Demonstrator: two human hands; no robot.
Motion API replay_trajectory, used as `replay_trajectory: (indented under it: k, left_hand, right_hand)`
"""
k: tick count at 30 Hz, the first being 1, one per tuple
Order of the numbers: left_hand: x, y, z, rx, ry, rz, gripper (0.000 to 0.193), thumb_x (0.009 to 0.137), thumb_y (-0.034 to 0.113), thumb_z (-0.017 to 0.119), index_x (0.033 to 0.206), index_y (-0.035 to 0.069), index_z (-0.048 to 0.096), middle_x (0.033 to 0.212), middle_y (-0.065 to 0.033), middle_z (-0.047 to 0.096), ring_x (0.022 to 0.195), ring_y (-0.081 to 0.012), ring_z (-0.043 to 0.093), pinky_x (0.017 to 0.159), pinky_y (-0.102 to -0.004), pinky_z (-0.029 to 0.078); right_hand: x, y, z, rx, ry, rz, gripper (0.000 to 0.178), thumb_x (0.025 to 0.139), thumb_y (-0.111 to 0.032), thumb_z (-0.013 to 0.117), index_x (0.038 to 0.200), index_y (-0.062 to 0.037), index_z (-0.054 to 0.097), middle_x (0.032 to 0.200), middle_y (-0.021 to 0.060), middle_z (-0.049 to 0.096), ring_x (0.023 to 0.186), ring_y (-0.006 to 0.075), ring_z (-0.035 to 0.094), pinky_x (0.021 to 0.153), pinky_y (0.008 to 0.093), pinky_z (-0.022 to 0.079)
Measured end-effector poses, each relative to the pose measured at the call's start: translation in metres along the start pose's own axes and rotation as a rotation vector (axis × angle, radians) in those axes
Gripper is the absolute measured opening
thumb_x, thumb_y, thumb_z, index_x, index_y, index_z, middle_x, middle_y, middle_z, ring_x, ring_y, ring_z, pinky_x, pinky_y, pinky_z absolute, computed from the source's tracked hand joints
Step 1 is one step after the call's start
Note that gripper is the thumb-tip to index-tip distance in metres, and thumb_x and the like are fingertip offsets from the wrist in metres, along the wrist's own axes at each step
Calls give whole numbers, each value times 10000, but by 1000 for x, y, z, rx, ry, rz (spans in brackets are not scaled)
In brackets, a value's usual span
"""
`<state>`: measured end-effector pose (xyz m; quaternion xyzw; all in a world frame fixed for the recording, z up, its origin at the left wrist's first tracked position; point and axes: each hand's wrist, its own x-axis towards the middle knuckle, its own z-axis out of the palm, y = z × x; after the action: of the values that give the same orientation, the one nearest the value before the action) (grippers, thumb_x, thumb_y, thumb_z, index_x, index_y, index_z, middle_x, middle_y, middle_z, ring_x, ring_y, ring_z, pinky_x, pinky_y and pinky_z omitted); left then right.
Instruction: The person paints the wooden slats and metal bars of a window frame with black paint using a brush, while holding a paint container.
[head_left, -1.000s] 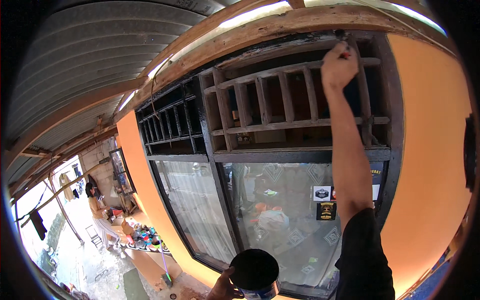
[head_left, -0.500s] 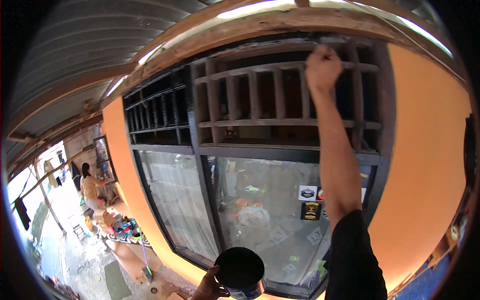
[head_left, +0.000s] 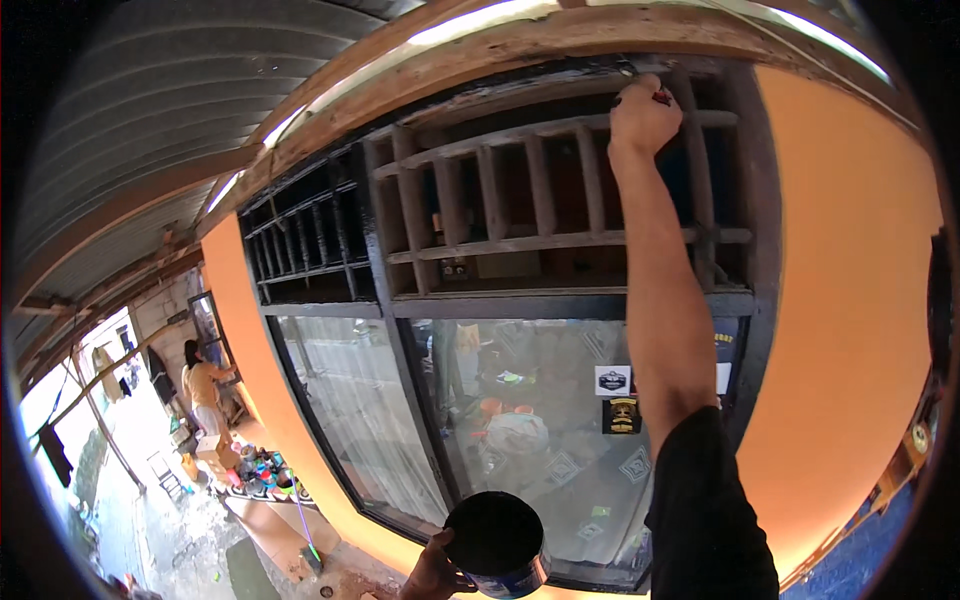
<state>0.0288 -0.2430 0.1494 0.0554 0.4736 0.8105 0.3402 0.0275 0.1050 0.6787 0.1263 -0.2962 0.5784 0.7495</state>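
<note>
My left hand (head_left: 436,570) grips a paint can (head_left: 508,578) with dark paint inside, low in front of the window. Overhead, my right hand (head_left: 645,118) is closed round a paintbrush (head_left: 627,70), mostly hidden by the fingers; a bit of red shows in the fist. The brush end meets the top rail (head_left: 560,75) of the window frame, just under the wooden beam. Fresh black paint shines on the left part of that rail and on the left grille (head_left: 310,235). The right grille (head_left: 490,190) below my hand is dull brown-grey wood.
Glass panes (head_left: 540,430) with curtains and stickers fill the lower frame, beside an orange wall (head_left: 850,300). A wooden beam (head_left: 500,45) and corrugated roof (head_left: 200,90) run above. At the left are another person (head_left: 205,385), a cluttered table (head_left: 268,475) and a broom (head_left: 308,540).
My right hand has shifted slightly left along the top rail with the brush. The view has turned a little, and the can appears slightly further right, still in my left hand.
</note>
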Motion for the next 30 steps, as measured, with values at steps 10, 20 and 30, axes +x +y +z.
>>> replay_trajectory:
  k: [10,20,30]
  left_hand:
    - [6,5,0,-9,2,-66,652,835,399,597,1394,132,395,1197,-114,558,958,-311,605,731,-470,541]
    - [19,1,15,-9,-32,-113,719,838,535,556,1338,47,389,1169,-152,574,830,-317,631,666,-418,546]
    - [26,0,3,-47,-116,-91,615,848,468,564,1329,101,454,1219,-130,595,922,-301,630,692,-481,553]
  right_hand:
    - [18,9,-10,-419,-5,-368,421,915,-303,521,788,83,632,733,254,650,734,413,639,762,480,488]
    - [15,-12,-24,-462,-58,-370,419,926,-263,503,686,60,624,611,182,641,644,318,665,686,431,512]
    - [-34,26,-4,-382,13,-631,329,912,-227,510,780,63,592,625,210,602,600,396,611,593,470,471]
